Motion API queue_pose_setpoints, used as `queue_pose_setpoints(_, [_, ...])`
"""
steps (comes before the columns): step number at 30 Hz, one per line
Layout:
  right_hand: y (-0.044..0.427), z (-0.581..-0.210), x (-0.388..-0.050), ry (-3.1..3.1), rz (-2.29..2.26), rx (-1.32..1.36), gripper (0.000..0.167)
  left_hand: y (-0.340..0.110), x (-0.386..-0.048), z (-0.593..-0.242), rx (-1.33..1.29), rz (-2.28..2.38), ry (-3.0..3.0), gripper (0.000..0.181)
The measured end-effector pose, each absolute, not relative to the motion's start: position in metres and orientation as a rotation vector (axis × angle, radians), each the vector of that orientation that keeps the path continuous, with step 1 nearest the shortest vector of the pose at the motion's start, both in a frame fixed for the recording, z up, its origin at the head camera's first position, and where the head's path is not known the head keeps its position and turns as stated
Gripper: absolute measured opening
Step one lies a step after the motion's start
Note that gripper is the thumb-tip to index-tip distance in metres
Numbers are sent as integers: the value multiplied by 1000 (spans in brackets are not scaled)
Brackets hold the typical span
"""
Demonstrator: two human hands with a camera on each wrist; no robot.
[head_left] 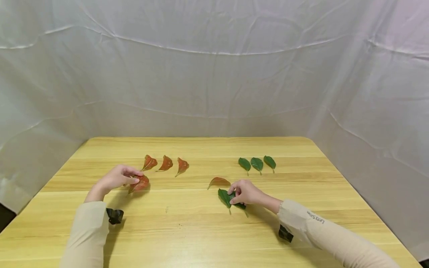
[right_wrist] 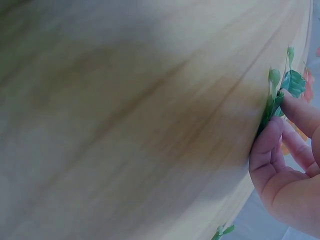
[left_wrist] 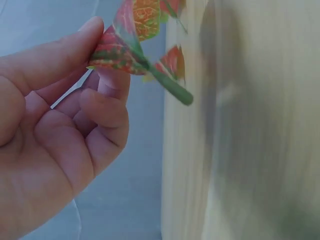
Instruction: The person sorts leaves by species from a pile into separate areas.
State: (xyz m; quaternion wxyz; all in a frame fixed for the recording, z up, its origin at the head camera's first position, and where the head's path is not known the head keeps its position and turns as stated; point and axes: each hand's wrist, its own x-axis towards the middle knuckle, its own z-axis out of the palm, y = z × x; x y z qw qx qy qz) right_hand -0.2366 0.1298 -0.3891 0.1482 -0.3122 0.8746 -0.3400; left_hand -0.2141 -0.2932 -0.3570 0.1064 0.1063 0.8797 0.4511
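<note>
My left hand [head_left: 118,177] pinches a red leaf [head_left: 141,183] between thumb and fingers, just above the table at the left. In the left wrist view that red leaf [left_wrist: 117,55] shows yellow-green patches, its thick green stem pointing down to the right. Right of centre, my right hand [head_left: 248,192] grips a green leaf [head_left: 240,205] low over the table, its upper part covered by the fingers. Against it on the left lies another green leaf [head_left: 223,198]. A curved red leaf [head_left: 219,181] rests just beyond these two.
Three red leaves [head_left: 166,163] stand in a row at the back left of the wooden table [head_left: 161,238]. Three green leaves [head_left: 257,164] form a row at the back right. Pale fabric [head_left: 207,82] walls in the table's back and sides.
</note>
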Motion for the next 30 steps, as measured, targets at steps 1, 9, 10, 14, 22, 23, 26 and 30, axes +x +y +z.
queue_pose_setpoints(1, [130, -389, -236, 2516, -976, -898, 20, -295, -214, -358, 307, 1325, 2592, 30])
queue_pose_setpoints(9, [130, -389, -236, 2515, -976, -893, 21, -302, -211, -365, 332, 1298, 2578, 30])
queue_pose_setpoints(10, [130, -389, -236, 2514, -979, -893, 20, -303, -212, -365, 325, 1296, 2579, 30])
queue_pose_setpoints(14, [130, -389, -235, 2510, -986, -897, 20, -305, -214, -368, 309, 1300, 2578, 31])
queue_pose_setpoints(22, [129, -388, -235, 2516, -981, -889, 21, -306, -211, -363, 229, 1273, 2626, 36])
queue_pose_setpoints(23, [129, -388, -235, 2518, -979, -888, 21, -305, -210, -361, 214, 1267, 2643, 37])
queue_pose_setpoints(26, [129, -388, -235, 2518, -974, -884, 21, -304, -208, -357, 163, 1253, 2721, 39])
queue_pose_setpoints(30, [128, -388, -235, 2521, -973, -889, 21, -299, -210, -352, 138, 1262, 2834, 37])
